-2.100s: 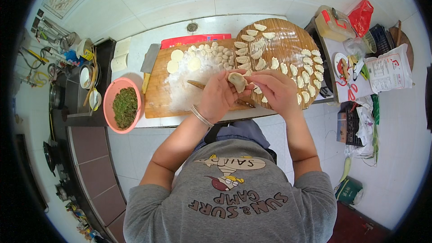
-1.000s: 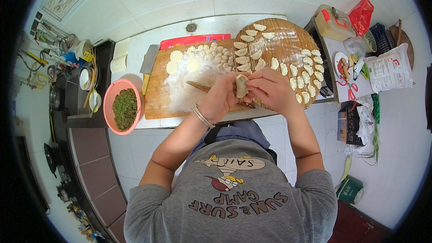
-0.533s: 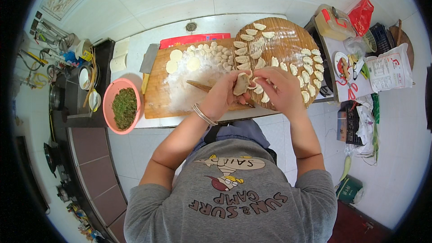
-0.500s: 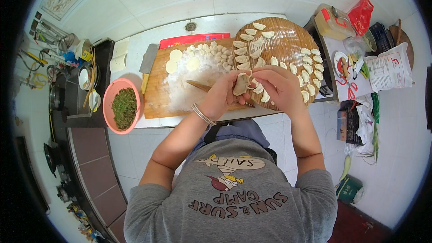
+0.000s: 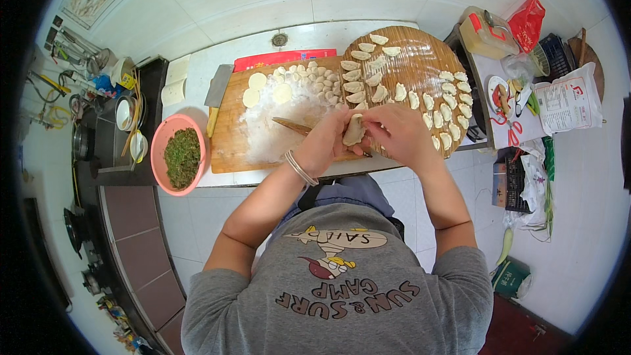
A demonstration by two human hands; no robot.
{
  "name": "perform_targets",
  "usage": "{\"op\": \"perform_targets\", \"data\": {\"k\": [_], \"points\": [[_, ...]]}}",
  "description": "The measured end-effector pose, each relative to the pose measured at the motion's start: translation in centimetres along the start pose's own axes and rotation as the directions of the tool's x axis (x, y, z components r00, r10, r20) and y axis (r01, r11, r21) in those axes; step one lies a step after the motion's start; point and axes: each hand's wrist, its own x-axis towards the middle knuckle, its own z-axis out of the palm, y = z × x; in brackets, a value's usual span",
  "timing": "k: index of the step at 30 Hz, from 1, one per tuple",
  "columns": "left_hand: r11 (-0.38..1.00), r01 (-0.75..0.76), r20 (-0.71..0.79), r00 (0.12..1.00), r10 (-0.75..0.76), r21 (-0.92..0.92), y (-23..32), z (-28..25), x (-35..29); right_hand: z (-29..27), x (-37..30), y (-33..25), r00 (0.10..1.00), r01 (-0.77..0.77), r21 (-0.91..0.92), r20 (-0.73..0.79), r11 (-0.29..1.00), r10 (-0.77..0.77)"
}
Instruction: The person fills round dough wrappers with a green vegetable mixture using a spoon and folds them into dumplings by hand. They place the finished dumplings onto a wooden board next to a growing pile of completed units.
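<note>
A dumpling (image 5: 354,131) is held between my hands over the near edge of the wooden board (image 5: 227,151). The fingers of my left hand (image 5: 325,141) curl round it from the left. Against its right edge press the fingertips of my right hand (image 5: 402,133), partly hidden behind its knuckles. Beneath my left hand lies a tapered rolling pin (image 5: 290,125), its middle covered. White flour (image 5: 263,133), small dough pieces (image 5: 322,82) and flat round wrappers (image 5: 251,97) are on the board. A round bamboo tray (image 5: 420,49) carries rows of finished dumplings (image 5: 449,100).
Left of the board stands a pink bowl (image 5: 156,171) of green filling (image 5: 182,158). A cleaver (image 5: 217,89) rests on the board's left edge. Behind is a red packet (image 5: 282,58). A side table at right bears red scissors (image 5: 514,133) and a white sack (image 5: 570,102).
The dumpling has turned more upright in my left hand, and its edge looks more closed. My right hand has shifted slightly left and down, nearer to my left hand.
</note>
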Motion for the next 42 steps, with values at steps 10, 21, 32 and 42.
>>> {"op": "perform_targets", "data": {"k": [10,21,32,42], "points": [[0.991,0.114,0.087,0.99,-0.108,-0.068,1.7,0.5,-0.5,-1.7,1.2,2.3,0.953,0.285,0.167,0.052,0.944,-0.298],[0.992,0.123,0.018,0.992,-0.123,0.014,1.4,0.9,-0.6,-1.2,0.9,1.3,0.967,0.248,0.044,0.044,0.968,-0.25],[0.939,-0.001,0.069,0.997,0.026,-0.343,0.7,0.9,0.3,-2.2,0.7,0.2,0.986,0.113,0.015,-0.127,0.993,-0.11],[0.838,0.031,0.221,0.969,0.108,-0.544,-0.9,0.0,2.3,-1.8,-1.8,1.8,0.92,-0.115,0.163,-0.356,0.98,0.167]]}}
